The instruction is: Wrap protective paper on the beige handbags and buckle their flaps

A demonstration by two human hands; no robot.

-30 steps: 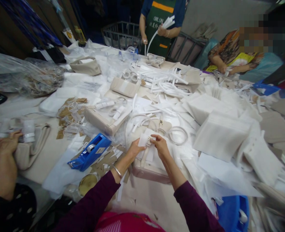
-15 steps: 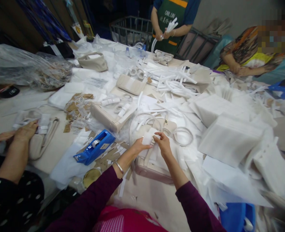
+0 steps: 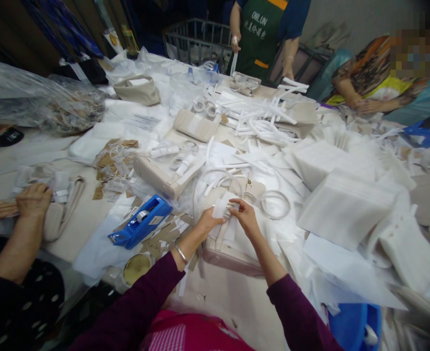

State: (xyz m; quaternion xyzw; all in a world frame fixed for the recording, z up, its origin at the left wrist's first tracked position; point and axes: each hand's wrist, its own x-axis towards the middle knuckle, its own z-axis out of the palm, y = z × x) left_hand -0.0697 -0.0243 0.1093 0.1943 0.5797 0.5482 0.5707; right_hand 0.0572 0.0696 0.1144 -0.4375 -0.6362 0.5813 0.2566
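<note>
A pale beige handbag (image 3: pixel 233 261) lies in front of me on the table, with its strap and a round handle (image 3: pixel 275 204) spread beyond it. Over its upper part my left hand (image 3: pixel 208 220) pinches a small white sheet (image 3: pixel 220 206) between thumb and fingers. Close against it, my right hand (image 3: pixel 244 214) has its fingertips closed on a small metal buckle (image 3: pixel 230 206) on the bag's strap. Part of the buckle is covered by my fingers. A second gold clasp (image 3: pixel 249 182) shows just past my hands.
Left of the bag are a blue tape dispenser (image 3: pixel 140 222), a round tin (image 3: pixel 138 268) and brown tags (image 3: pixel 114 161). Another beige bag (image 3: pixel 163 175) lies beyond. White sheets (image 3: pixel 342 209) pile up at right. A co-worker's hands (image 3: pixel 32 202) work at far left; two people stand across.
My hands stay at the buckle with small finger shifts. Across the table, the aproned person has parted their hands, one lowering white strips to the table. The whole view has shifted slightly.
</note>
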